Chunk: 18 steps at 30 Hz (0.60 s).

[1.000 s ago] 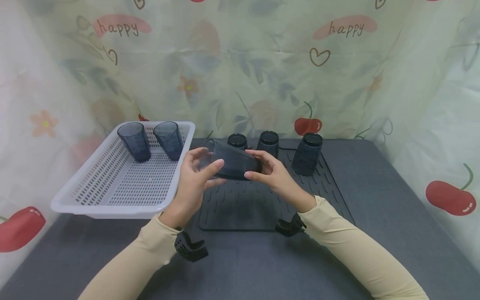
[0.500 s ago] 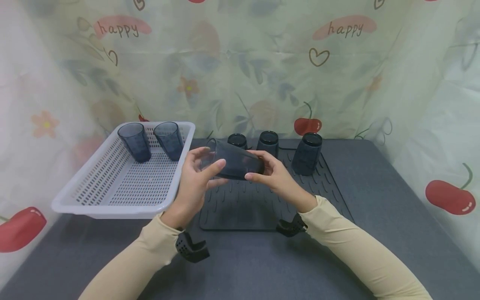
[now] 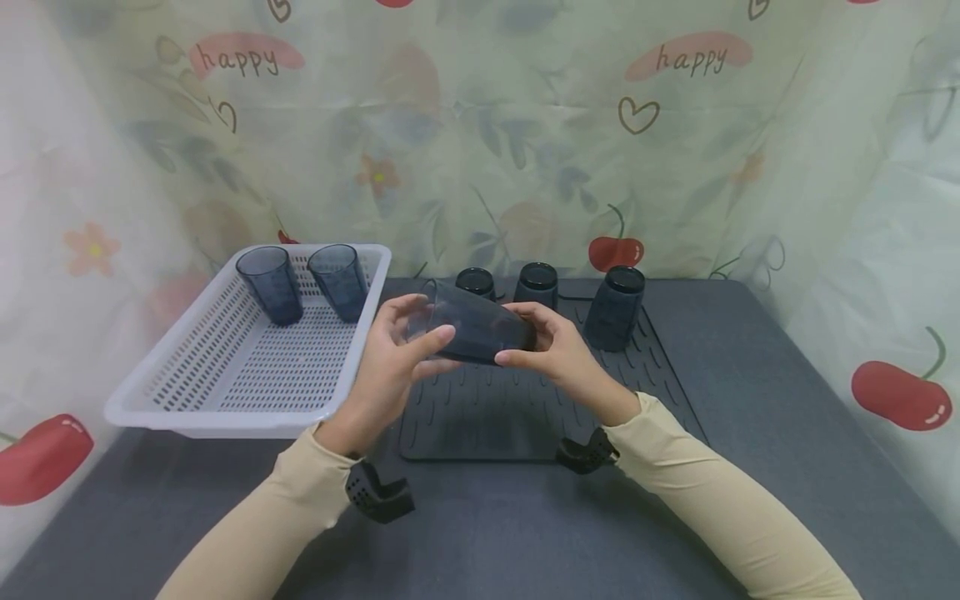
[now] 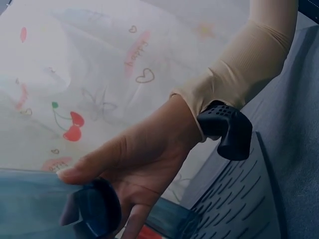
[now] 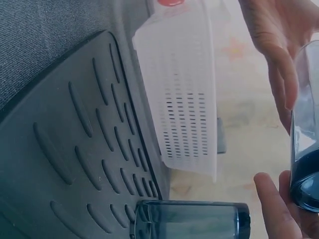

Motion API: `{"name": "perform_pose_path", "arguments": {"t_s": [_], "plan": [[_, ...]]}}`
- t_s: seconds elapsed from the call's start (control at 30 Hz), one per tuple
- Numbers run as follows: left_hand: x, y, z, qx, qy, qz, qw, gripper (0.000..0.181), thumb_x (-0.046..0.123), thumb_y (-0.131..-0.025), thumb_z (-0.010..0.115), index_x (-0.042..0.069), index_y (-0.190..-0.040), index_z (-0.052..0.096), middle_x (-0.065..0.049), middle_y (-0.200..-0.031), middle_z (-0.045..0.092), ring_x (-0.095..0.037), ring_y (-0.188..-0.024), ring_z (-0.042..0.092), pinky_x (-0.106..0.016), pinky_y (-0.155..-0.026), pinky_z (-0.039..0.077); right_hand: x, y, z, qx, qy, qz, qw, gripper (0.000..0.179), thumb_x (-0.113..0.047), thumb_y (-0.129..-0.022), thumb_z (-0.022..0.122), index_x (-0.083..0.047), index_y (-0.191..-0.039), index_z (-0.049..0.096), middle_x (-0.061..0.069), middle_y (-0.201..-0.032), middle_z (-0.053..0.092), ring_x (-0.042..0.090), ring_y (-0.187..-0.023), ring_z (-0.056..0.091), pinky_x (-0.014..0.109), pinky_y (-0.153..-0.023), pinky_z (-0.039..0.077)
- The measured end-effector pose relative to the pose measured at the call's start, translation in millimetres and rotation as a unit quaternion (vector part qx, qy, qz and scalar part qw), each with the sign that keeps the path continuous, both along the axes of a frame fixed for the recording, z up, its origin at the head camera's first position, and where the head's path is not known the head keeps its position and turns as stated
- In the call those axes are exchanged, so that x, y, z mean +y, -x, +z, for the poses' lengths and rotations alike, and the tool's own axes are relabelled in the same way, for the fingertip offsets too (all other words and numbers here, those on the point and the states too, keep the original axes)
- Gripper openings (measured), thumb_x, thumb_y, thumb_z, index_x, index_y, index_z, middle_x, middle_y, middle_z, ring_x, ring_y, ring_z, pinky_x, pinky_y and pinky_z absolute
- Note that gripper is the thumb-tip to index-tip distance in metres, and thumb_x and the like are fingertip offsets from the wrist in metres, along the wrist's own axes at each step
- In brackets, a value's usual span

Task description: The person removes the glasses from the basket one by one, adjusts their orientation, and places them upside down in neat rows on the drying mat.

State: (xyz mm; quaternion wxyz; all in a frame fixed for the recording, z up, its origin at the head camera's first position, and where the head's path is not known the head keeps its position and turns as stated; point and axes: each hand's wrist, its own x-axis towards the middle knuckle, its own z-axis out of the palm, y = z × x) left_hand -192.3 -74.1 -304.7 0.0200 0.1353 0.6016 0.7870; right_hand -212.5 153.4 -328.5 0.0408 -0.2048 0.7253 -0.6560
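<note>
A blue-tinted drinking glass (image 3: 480,329) is held tilted on its side above the dark drying mat (image 3: 487,425). My left hand (image 3: 386,354) grips it at the rim end, thumb along the near side. At the base end, my right hand (image 3: 558,354) pinches it between thumb and fingers. The left wrist view shows the right hand (image 4: 144,159) with its thumb on the glass (image 4: 30,204) near the thick base. In the right wrist view, the glass (image 5: 309,139) stands between the left hand (image 5: 279,45) and the right hand's fingers (image 5: 271,204).
A white perforated basket (image 3: 225,421) on the left holds two upright glasses, one on the left (image 3: 273,287) and one on the right (image 3: 341,283). Three upside-down glasses, including the rightmost one (image 3: 615,308), stand along the mat's back. A patterned curtain (image 3: 480,192) hangs behind.
Both hands and the glass have shifted very slightly to the right, with the grip kept. The basket and the other glasses stay in place.
</note>
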Motion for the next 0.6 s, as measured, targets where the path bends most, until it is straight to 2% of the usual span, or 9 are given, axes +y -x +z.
{"name": "perform_pose_path", "arguments": {"t_s": [0.2, 0.3, 0.5, 0.6], "plan": [[-9.3, 2.8, 0.0, 0.0, 0.04, -0.035, 0.9986, 0.059, -0.002, -0.083, 0.065, 0.006, -0.131, 0.032, -0.017, -0.139, 0.039, -0.03, -0.114, 0.053, -0.048, -0.082, 0.056, 4, -0.6, 3.4, 0.005, -0.013, -0.015, 0.9998, 0.063, -0.018, -0.079, 0.081, -0.015, -0.135, 0.051, 0.005, -0.134, 0.052, 0.019, -0.111, 0.06, 0.029, -0.089, 0.053], [-13.7, 4.1, -1.4, 0.0, 0.071, -0.049, 0.9962, 0.06, 0.0, -0.081, 0.068, 0.007, -0.129, 0.032, -0.017, -0.139, 0.041, -0.029, -0.117, 0.053, -0.048, -0.083, 0.056, 7, 0.0, 4.7, 0.012, -0.017, -0.018, 0.9996, 0.063, -0.019, -0.079, 0.081, -0.017, -0.135, 0.052, 0.003, -0.136, 0.051, 0.019, -0.111, 0.059, 0.028, -0.089, 0.053], [-18.7, 6.9, -6.2, -0.004, 0.123, -0.067, 0.9901, 0.064, 0.003, -0.079, 0.073, 0.007, -0.129, 0.032, -0.017, -0.136, 0.044, -0.03, -0.129, 0.047, -0.041, -0.085, 0.056, 10, 0.6, 5.2, 0.014, 0.008, -0.009, 0.9998, 0.063, -0.015, -0.078, 0.081, -0.015, -0.135, 0.053, 0.006, -0.132, 0.053, 0.022, -0.102, 0.06, 0.03, -0.079, 0.055], [-19.8, 7.9, -8.5, 0.001, 0.154, -0.069, 0.9857, 0.066, 0.005, -0.079, 0.074, 0.006, -0.131, 0.033, -0.016, -0.135, 0.047, -0.031, -0.128, 0.048, -0.037, -0.088, 0.054, 11, 0.1, 5.9, 0.02, 0.022, -0.01, 0.9995, 0.063, -0.013, -0.078, 0.081, -0.013, -0.134, 0.053, 0.007, -0.128, 0.055, 0.021, -0.101, 0.061, 0.031, -0.079, 0.055]]}}
